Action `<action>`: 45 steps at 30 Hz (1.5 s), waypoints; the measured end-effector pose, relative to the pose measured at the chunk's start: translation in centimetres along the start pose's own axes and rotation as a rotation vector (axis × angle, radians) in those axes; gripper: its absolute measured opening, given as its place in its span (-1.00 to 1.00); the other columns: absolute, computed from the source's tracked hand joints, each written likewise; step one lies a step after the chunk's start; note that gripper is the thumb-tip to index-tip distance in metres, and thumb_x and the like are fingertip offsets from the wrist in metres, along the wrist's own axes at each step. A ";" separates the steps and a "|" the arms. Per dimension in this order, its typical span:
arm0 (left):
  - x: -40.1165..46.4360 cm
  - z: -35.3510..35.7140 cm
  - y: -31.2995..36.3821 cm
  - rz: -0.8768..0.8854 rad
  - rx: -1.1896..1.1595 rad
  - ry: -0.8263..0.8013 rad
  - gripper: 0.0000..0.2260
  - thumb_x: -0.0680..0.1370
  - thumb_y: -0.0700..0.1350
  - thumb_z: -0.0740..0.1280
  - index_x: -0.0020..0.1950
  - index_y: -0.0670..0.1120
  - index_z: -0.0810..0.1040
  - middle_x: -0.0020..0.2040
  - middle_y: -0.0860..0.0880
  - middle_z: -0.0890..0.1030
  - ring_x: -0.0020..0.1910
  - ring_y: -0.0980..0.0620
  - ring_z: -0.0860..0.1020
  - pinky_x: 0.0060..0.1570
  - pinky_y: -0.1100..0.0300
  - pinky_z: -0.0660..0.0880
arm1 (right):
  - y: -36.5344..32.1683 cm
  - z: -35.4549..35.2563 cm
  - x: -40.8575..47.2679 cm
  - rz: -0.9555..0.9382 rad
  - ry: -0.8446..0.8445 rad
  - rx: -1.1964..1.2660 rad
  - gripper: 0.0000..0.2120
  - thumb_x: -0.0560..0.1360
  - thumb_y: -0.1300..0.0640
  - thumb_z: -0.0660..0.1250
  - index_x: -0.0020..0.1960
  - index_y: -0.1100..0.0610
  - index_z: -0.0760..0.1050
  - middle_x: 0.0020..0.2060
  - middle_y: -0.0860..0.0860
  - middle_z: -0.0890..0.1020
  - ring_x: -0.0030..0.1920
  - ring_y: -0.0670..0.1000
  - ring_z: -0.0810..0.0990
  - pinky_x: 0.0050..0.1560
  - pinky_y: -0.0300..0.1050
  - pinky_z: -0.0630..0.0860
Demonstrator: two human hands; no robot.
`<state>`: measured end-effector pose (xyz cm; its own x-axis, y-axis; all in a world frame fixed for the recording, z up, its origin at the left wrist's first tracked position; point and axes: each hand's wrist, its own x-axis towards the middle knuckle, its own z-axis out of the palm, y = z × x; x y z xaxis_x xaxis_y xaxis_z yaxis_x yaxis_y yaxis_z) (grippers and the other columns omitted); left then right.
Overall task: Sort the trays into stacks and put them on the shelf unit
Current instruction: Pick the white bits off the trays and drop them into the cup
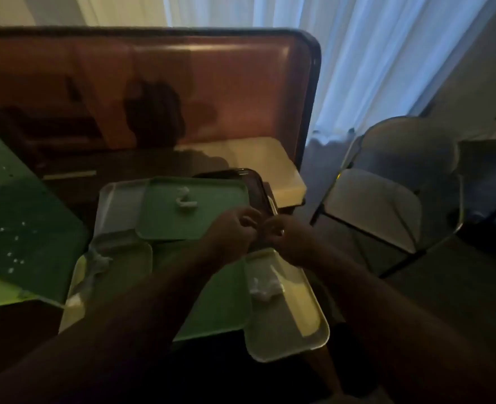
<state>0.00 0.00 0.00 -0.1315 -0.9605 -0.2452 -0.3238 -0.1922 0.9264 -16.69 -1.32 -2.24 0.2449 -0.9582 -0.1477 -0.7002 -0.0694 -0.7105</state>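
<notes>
Several trays lie overlapping on a low table. A green tray [194,211] with a white scrap on it lies over a pale grey tray [118,199] and beside a dark tray [255,182]. Nearer me are a white tray [287,325] holding crumpled white paper, another green tray [220,304] and a pale tray [124,252]. My left hand [232,231] and my right hand [287,237] meet at the dark tray's near right edge, their fingers curled on it. The light is dim, so the grip is hard to make out.
A large brown board [211,88] with a dark rounded rim stands upright behind the trays. A big green surface [16,223] speckled with white crumbs is at the left. A folding chair [386,205] stands at the right before white curtains [386,53].
</notes>
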 end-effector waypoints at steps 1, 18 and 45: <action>-0.4 0.4 -1.0 -0.039 0.024 -0.011 -0.74 0.49 -0.37 0.31 0.11 -0.10 0.55 -0.06 -0.08 0.61 -0.26 0.00 0.59 -0.46 0.32 0.47 | 0.5 0.9 -0.3 0.075 -0.110 -0.099 -0.71 0.51 0.13 0.43 0.23 0.03 0.58 0.08 -0.04 0.65 0.03 -0.03 0.64 0.08 -0.01 0.63; -2.5 -0.7 -7.2 -0.278 -0.051 -0.015 -0.70 0.55 -0.30 0.29 0.28 -0.12 0.50 -0.06 -0.06 0.59 -0.23 -0.01 0.55 -0.38 0.26 0.46 | 5.1 6.2 0.4 0.281 0.016 -0.207 -0.87 0.56 0.12 0.36 0.10 0.07 0.53 -0.06 0.00 0.60 -0.07 0.01 0.60 -0.05 -0.01 0.63; -9.4 -16.3 -16.7 -0.396 -0.177 0.760 -0.75 0.60 -0.09 0.25 0.26 0.00 0.55 0.10 -0.05 0.59 -0.15 0.00 0.57 -0.28 0.21 0.43 | -10.4 20.7 4.9 -0.078 -0.420 -0.378 -0.95 0.52 0.13 0.37 -0.10 0.10 0.54 -0.19 0.05 0.60 -0.14 0.09 0.60 -0.19 -0.15 0.44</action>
<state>21.90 9.00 -8.53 0.6407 -0.6781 -0.3602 -0.0546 -0.5082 0.8595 5.71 0.44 -9.84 0.4969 -0.7592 -0.4205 -0.8418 -0.3037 -0.4463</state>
